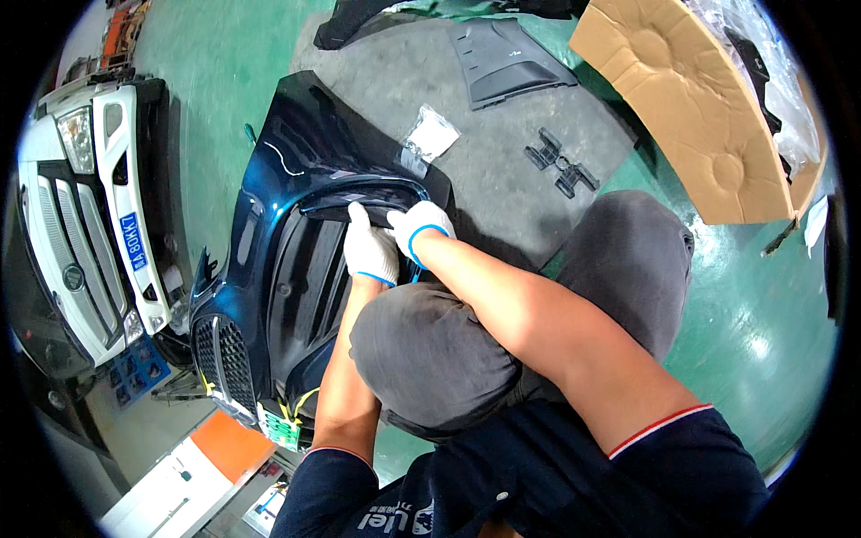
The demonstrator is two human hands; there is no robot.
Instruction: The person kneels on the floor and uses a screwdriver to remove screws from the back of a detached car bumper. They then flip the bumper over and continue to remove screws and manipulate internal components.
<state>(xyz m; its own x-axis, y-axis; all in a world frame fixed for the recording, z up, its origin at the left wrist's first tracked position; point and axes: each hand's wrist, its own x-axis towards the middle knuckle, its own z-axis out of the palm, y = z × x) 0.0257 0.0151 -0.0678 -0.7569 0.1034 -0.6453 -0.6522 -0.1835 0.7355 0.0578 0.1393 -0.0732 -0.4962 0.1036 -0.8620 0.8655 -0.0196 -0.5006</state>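
Observation:
A dark blue car bumper (296, 161) lies on a grey mat on the floor in front of my knees. My left hand (369, 248), in a white glove, presses on the black inner trim (309, 269) at the rim of the bumper's opening. Beside it, touching, my right hand (418, 229) in the same kind of glove grips the edge of that opening. The fingertips of both hands are partly hidden by the rim. A mesh grille (224, 359) sits at the bumper's near left end.
A white vehicle front panel (85, 206) stands at the left. On the grey mat (502, 161) lie a small clear plastic bag (430, 134), black clips (560, 161) and a black plastic panel (511, 58). An open cardboard box (708, 117) stands at right on green floor.

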